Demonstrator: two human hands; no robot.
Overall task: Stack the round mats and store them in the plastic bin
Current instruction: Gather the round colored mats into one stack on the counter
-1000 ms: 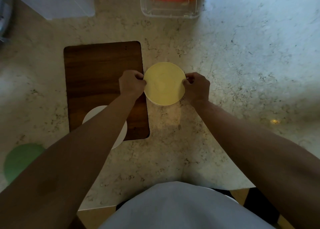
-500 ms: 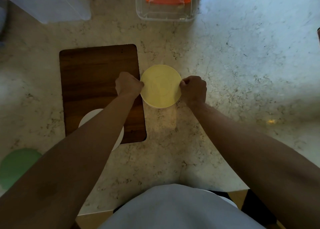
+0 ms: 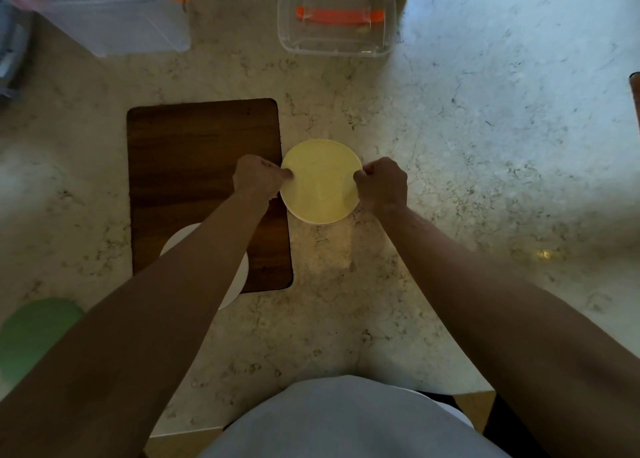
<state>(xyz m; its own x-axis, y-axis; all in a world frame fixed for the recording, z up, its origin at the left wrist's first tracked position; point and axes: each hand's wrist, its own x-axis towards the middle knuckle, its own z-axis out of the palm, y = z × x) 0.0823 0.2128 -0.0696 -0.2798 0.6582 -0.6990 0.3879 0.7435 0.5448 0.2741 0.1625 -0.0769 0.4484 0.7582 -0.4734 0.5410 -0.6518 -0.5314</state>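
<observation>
A small stack of round mats with a yellow mat on top sits on the marble counter, just right of a dark wooden board. My left hand pinches the stack's left edge and my right hand pinches its right edge. A white round mat lies at the board's near end, mostly hidden under my left forearm. A green round mat lies at the counter's near left. A clear plastic bin with an orange handle stands at the back centre.
The dark wooden board lies left of the stack. A second, larger clear bin with an orange clip stands at the back left. The counter's near edge is by my body.
The view has tilted and shifted slightly, so the bins show more fully. Both hands keep their pinch on the stack's edges; the stack stays in the same place.
</observation>
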